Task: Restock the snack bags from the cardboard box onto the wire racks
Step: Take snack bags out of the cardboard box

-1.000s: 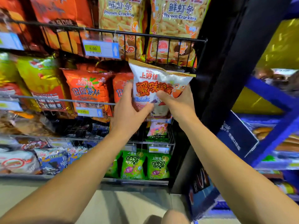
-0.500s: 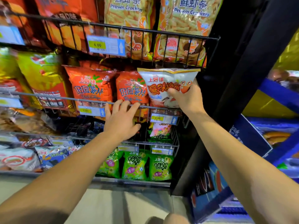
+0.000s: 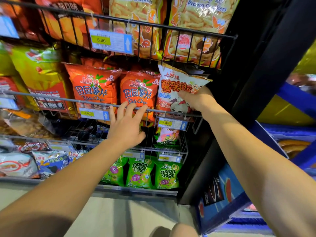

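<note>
Nearest, at six o'clock, a knee (image 3: pixel 183 230) pokes in at the bottom edge above a pale floor (image 3: pixel 123 214). Two bare forearms reach up from seven and five o'clock. The left hand (image 3: pixel 126 124) is released, fingers spread and straight, fingertips touching the grey front wire of the middle rack (image 3: pixel 51 98) and the lower edge of an orange potato chip bag (image 3: pixel 138 93). The right hand (image 3: pixel 196 100), at about one o'clock from centre, grasps a white snack bag (image 3: pixel 172 88) by its right side, thumb across the front. That bag stands tilted in the right end of the middle rack, just beside the orange bag, its top tucked under the black upper rack (image 3: pixel 171 29). Below, at six o'clock, green onion ring bags (image 3: pixel 165 173) fill the bottom shelf. Farther up, at twelve o'clock, prawn cracker bags (image 3: pixel 196 23) stand behind a price tag (image 3: pixel 111 41).
</note>
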